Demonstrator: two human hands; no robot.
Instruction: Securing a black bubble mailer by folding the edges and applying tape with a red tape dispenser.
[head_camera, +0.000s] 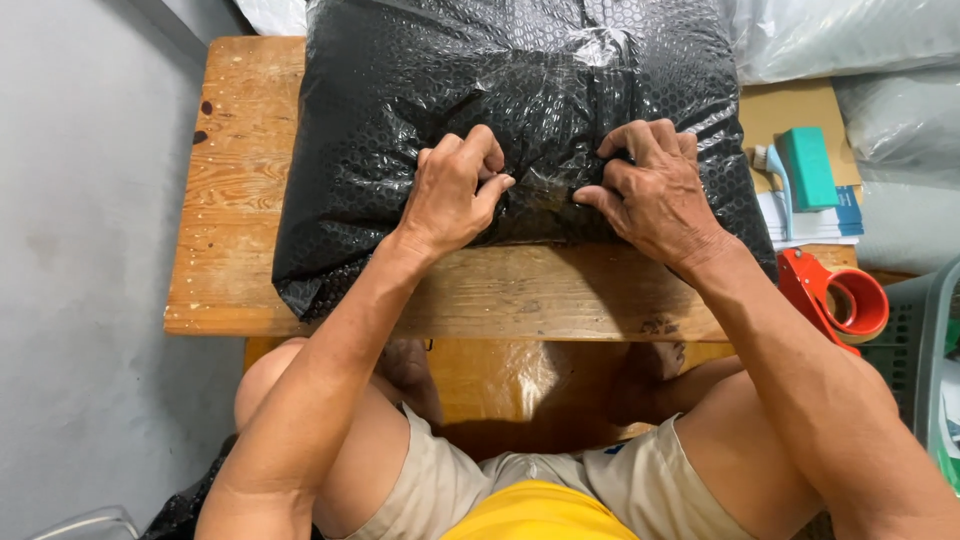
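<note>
One black bubble-wrapped parcel on the worktop, contents hidden, pinched at six o'clock by left grip and right grip.

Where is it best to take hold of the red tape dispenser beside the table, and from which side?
Grip the red tape dispenser by its handle, the narrower bar at its near end, probably coming from above with the right hand. Its round roll end is wider, and a grey basket stands close on its far side.
</note>
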